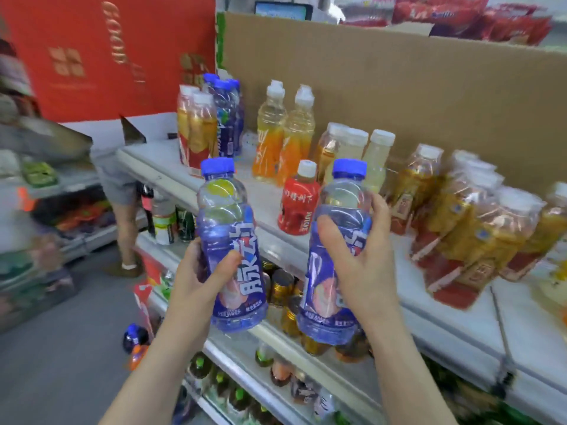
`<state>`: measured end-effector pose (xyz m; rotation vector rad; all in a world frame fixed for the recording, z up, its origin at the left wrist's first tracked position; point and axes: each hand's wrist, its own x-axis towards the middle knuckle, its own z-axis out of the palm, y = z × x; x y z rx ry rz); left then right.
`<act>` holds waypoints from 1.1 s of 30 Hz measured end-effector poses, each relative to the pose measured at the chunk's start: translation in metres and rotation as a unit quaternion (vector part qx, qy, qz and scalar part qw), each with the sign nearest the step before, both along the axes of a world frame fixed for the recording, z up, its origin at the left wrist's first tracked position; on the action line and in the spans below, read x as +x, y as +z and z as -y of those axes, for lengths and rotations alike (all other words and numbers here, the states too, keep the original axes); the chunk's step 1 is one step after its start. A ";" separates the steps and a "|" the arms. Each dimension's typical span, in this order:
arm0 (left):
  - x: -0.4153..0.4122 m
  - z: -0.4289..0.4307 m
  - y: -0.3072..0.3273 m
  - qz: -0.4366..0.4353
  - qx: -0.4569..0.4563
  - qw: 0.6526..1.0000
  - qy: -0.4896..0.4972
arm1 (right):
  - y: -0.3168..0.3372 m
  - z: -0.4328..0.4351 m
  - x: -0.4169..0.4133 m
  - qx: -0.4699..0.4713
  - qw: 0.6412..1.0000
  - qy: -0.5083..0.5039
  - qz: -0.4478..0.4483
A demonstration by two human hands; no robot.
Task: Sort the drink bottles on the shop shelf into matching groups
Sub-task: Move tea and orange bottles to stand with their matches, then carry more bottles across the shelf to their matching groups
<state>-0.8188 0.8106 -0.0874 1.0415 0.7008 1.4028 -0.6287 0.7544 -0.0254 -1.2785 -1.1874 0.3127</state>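
Grip of left hand round left blue bottle, right hand round right blue bottle, both upright.

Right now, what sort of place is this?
Probably a grocery shop: tiered white metal shelves lined with orange-labelled plastic drink bottles, shrink-wrapped packs of amber bottles, and red snack packets above the brown cardboard divider.

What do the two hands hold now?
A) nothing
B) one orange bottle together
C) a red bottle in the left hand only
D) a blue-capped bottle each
D: the left hand grips one blue-capped bottle, the right hand grips a second blue-capped bottle.
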 end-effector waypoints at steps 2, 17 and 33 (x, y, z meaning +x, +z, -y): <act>-0.029 -0.030 0.001 -0.009 0.004 1.000 0.009 | 0.003 -0.030 -0.028 -0.002 1.000 0.007 -0.002; -0.137 -0.214 0.027 -0.058 0.034 0.997 -0.048 | 0.061 -0.260 -0.098 -0.016 0.994 -0.082 0.070; -0.122 -0.287 0.032 -0.056 0.082 0.993 -0.056 | 0.046 -0.317 -0.091 -0.161 0.941 -0.156 0.255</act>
